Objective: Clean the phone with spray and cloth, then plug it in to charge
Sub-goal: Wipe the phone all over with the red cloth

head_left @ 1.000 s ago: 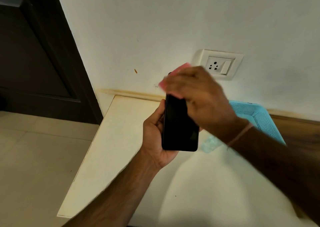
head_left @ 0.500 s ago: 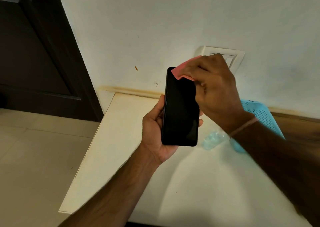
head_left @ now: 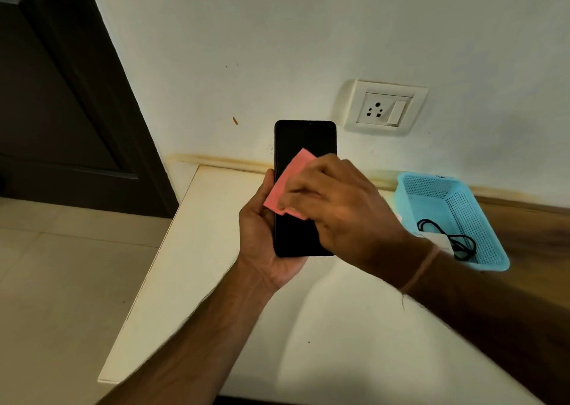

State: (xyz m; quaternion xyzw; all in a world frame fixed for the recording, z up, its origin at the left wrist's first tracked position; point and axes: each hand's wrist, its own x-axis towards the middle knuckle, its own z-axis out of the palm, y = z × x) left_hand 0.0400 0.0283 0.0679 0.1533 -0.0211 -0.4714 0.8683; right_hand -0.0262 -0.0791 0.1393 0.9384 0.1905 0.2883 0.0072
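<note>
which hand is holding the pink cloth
The right hand, the one with a band at its wrist, holds the pink cloth against the phone. The left hand only grips the phone.

glossy black phone, perforated plastic basket, matt wall

Left hand gripping phone upright, right hand fingers curled on cloth
</note>
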